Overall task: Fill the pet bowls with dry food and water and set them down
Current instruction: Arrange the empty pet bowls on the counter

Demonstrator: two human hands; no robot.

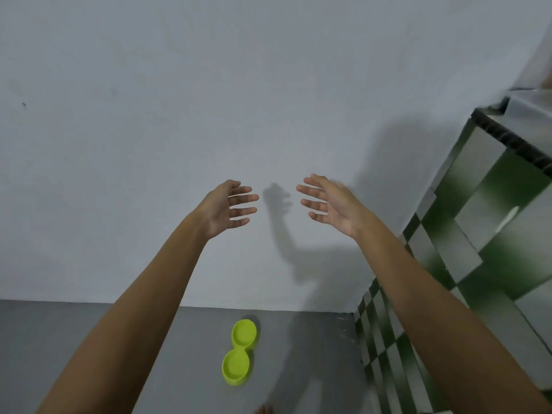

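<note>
Left hand (228, 206) and right hand (330, 203) hover spread wide, holding nothing. Best stoop and grip the empty lime-green plastic double pet bowl (240, 352) on the near grey floor (74, 339) by both rims.

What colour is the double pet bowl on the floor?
Bright lime green double bowl, seen in the head view.

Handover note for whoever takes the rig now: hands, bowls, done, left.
Left hand: open, fingers spread, holding nothing, raised in front of the wall.
Right hand: open, holding nothing, raised opposite the left.
Double bowl: green, on the floor near the wall, both cups look empty.
No food or water container in view.
Done: nothing visible.
Left: fill one cup with dry food, the other with water, set the bowl down.
</note>
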